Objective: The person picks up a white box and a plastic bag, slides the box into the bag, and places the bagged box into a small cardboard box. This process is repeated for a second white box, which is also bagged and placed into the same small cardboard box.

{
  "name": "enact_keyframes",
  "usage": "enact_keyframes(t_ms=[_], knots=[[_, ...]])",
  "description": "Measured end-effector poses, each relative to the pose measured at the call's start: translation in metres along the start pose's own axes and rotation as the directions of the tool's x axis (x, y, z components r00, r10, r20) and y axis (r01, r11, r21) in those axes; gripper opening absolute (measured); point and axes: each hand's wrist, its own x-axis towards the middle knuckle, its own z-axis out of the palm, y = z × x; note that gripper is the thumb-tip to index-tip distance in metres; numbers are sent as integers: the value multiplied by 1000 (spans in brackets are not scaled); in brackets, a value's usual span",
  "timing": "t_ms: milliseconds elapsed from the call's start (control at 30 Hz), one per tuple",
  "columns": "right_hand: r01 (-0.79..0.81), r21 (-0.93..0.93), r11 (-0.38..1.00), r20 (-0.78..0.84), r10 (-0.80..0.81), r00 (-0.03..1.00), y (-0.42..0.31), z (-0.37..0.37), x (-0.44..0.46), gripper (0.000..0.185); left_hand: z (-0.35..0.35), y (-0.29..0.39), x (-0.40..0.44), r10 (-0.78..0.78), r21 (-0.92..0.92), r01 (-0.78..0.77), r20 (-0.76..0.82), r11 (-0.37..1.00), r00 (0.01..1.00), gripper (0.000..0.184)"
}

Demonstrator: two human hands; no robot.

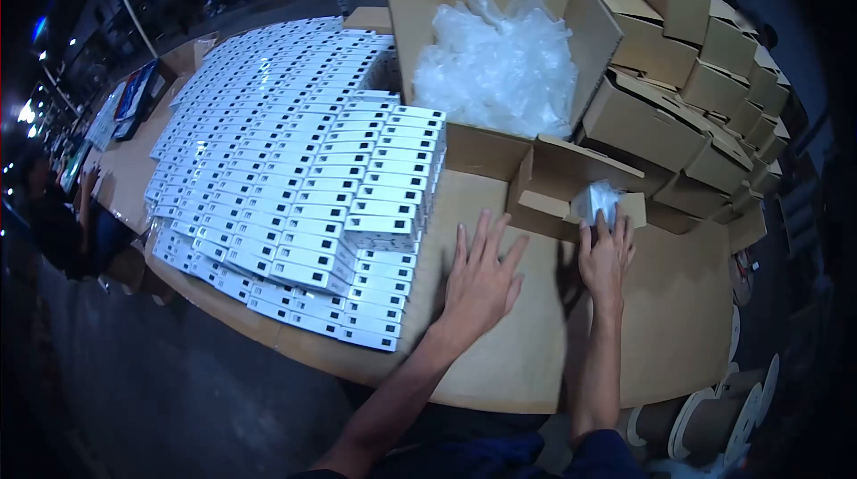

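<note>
My right hand [607, 256] has its thumb and fingers on the near end of a small white box in clear plastic [596, 199]. That box sits at the opening of a brown cardboard carton [553, 177] with its flaps spread. Its far part is inside the carton, and my fingers hide some of its near end. To the left, my left hand [482, 283] is open with fingers apart, palm down over the brown table surface [661, 318], holding nothing. Many white boxes with small black squares [303, 158] stand in stacked rows left of it.
A large open carton [406, 24] full of clear plastic bags [500, 59] stands behind. Brown cartons [647, 126] are piled at the right. Cable spools [705, 421] stand below the table's right edge. Another person [67, 220] is at the far left.
</note>
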Motion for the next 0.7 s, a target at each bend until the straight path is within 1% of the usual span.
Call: enact_keyframes(t_ms=[33, 133, 167, 200, 267, 300, 367, 433, 500, 533, 567, 667, 700], knots=[[-24, 27, 999, 31, 23, 999, -6, -6, -4, 59, -14, 5, -10, 31, 20, -31, -31, 999, 999, 50], [186, 205, 961, -213, -142, 967, -26, -7, -18, 64, -64, 11, -37, 103, 11, -102, -46, 995, 994, 49], [260, 317, 912, -222, -195, 955, -39, -12, -21, 63, -79, 9, -46, 116, 15, -115, -78, 993, 990, 48], [340, 456, 822, -223, -265, 938, -53, -18, -22, 61, -92, 4, -52, 81, 37, -78, -89, 996, 993, 49], [462, 563, 686, -221, -414, 883, -86, -33, -28, 57, -116, -9, -62, 17, 81, -8, -115, 997, 993, 51], [506, 562, 654, -208, -481, 852, -100, -38, -31, 57, -128, -15, -63, -17, 112, 32, -133, 993, 991, 52], [588, 562, 582, -182, -606, 774, -125, -45, -37, 58, -139, -30, -63, -34, 213, 64, -141, 975, 989, 54], [619, 566, 544, -168, -659, 733, -147, -47, -40, 60, -143, -45, -61, -47, 282, 82, -128, 956, 991, 56], [646, 570, 508, -161, -702, 693, -162, -45, -39, 64, -147, -55, -58, -43, 328, 71, -93, 942, 995, 57], [652, 561, 510, -151, -712, 686, -166, -46, -39, 64, -147, -58, -57, -46, 345, 67, -70, 936, 997, 57], [659, 552, 510, -141, -722, 677, -170, -46, -39, 64, -147, -62, -56, -38, 359, 64, -80, 931, 996, 57], [673, 541, 505, -125, -742, 658, -176, -43, -37, 64, -146, -68, -56, -41, 352, 53, -42, 935, 998, 57], [675, 533, 509, -117, -747, 655, -176, -41, -37, 64, -145, -70, -55, -24, 342, 45, -66, 938, 998, 59]])
